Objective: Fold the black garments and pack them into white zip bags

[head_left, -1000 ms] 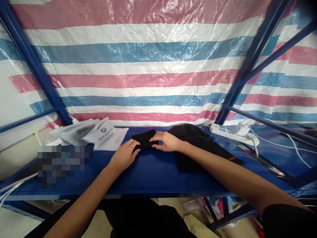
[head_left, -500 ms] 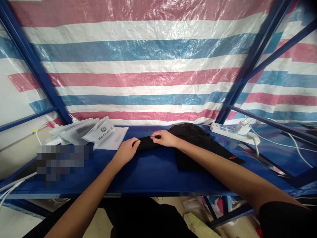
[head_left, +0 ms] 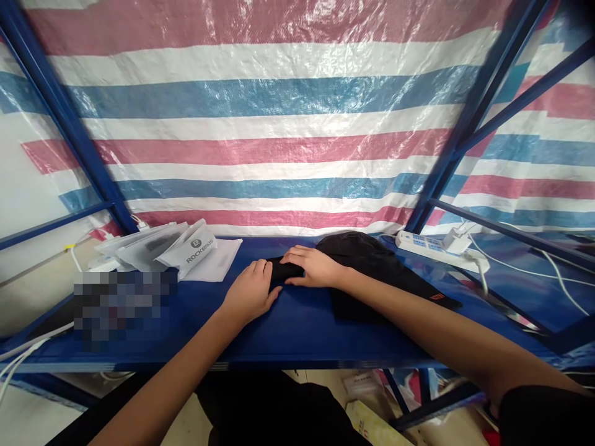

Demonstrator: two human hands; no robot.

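A compact black fabric bundle [head_left: 285,271], rolled or folded, lies on the blue tabletop [head_left: 288,334]. My left hand [head_left: 251,289] wraps round its left end, fingers over the top and thumb on the near side. Round the right end curls my right hand [head_left: 312,266], its thumb low in front. Just right of that hand, partly under my right forearm, a larger black garment [head_left: 360,248] is spread out with small orange lettering near its right corner. What kind of item the bundle is cannot be made out.
Frosted plastic pouches [head_left: 199,248] marked ROCKBROS lie at the left back. A white power strip [head_left: 437,249] with plugs and cables sits at the right back. Blue metal posts [head_left: 446,155] frame a striped tarp [head_left: 279,148]. A blurred patch [head_left: 123,306] covers something on the left.
Both hands have gone from pinching the bundle's far edge with fingertips to wrapping round its ends. They have come slightly closer together, and less of the bundle shows.
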